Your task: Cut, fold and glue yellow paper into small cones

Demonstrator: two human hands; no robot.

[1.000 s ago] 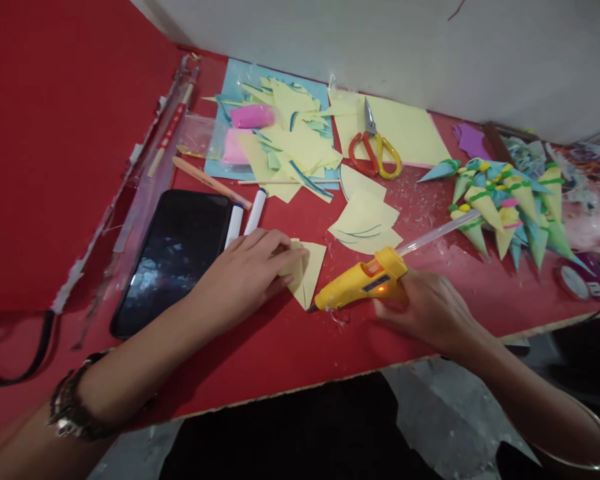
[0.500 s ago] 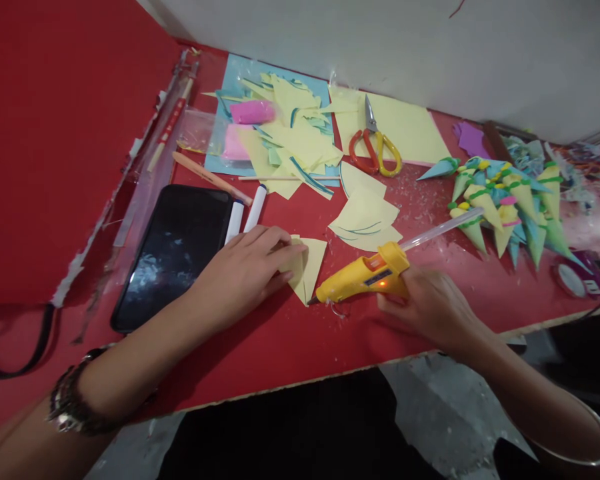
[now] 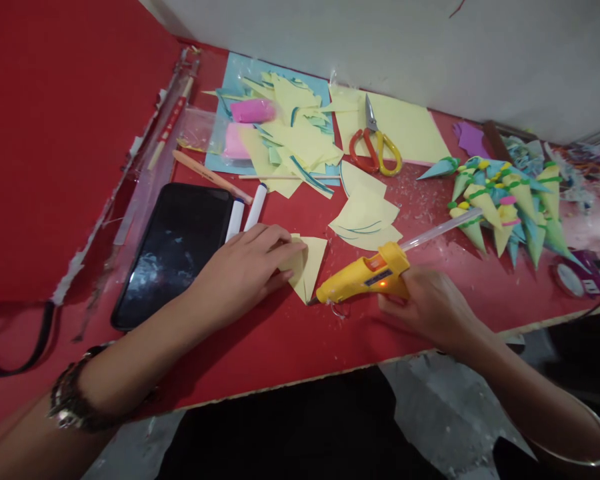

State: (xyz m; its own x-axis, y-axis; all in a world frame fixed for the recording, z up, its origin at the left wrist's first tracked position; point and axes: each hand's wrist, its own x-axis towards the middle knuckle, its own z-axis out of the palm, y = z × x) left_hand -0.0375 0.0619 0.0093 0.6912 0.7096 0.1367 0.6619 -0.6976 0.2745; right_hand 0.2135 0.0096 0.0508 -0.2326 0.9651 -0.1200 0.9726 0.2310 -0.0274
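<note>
Virtually nothing has moved since the earlier frame: the left hand (image 3: 245,270), fingers (image 3: 286,254) holding folded paper (image 3: 313,256) on the worktop (image 3: 280,357), seemingly steadies it for the glue gun (image 3: 355,279) gripped in the right hand (image 3: 433,307).

Red tabletop (image 3: 280,347) — lying directly on it: folded yellow paper (image 3: 315,255), cut yellow pieces (image 3: 367,208) beyond, black phone (image 3: 175,253), two white markers (image 3: 255,208), blue sheet (image 3: 316,80); right side — heaped paper cones (image 3: 486,205).
</note>
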